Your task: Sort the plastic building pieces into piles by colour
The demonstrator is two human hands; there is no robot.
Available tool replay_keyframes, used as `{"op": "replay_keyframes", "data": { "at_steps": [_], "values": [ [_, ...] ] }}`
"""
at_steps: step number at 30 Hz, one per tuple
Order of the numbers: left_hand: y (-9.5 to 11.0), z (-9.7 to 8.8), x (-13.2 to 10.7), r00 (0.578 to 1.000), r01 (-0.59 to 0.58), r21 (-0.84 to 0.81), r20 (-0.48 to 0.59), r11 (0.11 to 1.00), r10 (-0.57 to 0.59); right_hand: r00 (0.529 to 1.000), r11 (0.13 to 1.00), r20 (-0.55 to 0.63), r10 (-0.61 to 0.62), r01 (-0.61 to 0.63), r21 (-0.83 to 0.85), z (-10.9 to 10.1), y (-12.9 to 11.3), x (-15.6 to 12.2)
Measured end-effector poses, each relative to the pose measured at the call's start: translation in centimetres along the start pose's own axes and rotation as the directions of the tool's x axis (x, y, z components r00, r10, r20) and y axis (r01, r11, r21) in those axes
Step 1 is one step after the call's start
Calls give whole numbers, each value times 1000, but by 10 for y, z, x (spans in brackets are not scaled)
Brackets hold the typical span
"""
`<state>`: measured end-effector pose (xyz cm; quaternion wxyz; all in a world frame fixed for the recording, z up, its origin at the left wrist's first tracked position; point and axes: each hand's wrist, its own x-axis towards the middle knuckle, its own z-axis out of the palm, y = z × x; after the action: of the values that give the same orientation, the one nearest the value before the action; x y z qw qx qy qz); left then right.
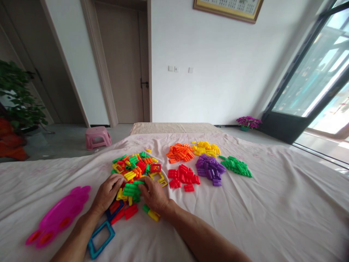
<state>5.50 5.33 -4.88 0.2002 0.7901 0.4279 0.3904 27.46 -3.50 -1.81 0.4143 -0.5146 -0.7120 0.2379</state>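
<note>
A mixed heap of plastic tube-shaped building pieces (135,160) in green, orange, yellow and red lies on the cloth before me. My left hand (109,190) is at the heap's left side, fingers curled together; what they hold, if anything, is hidden. From the right, my right hand (155,194) pinches the end of some green building pieces (132,190) between both hands. Below them lie red pieces (131,211), a green-and-yellow piece (151,213) and a blue square frame (101,239). Yellow frames (160,179) lie at the heap's right edge.
Sorted piles lie to the right: orange (180,152), yellow (206,148), red (184,176), purple (209,168) and green (236,166). A pink animal-shaped plate (61,214) lies left of my left arm. Beyond the cloth-covered surface (261,211) stands a pink stool (98,138).
</note>
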Motion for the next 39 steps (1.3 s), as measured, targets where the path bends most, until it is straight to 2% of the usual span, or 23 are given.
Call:
{"op": "replay_keyframes", "data": {
  "at_steps": [6, 14, 23, 27, 33, 39],
  "values": [
    [0, 1, 0, 1000, -8, 8, -22, 1000, 8, 999, 995, -14, 43, -42, 90, 2, 7, 0],
    [0, 3, 0, 1000, -2, 15, -21, 1000, 2, 986, 911, -49, 160, -129, 392, 7, 19, 4],
    [-3, 3, -1, 1000, -22, 16, -1, 1000, 22, 980, 891, -58, 190, -147, 429, 5, 21, 5],
    [-2, 1, 0, 999, -31, 8, 36, 1000, 30, 983, 912, -30, 181, -157, 379, 5, 18, 4],
    [-3, 1, -1, 998, -35, -14, 59, 999, 36, 992, 986, -24, 125, -122, 111, 3, 9, 3],
    [-4, 3, -2, 997, -15, -17, 69, 1000, 17, 995, 995, -29, 100, -101, -22, 4, 9, 4]
  ]
}}
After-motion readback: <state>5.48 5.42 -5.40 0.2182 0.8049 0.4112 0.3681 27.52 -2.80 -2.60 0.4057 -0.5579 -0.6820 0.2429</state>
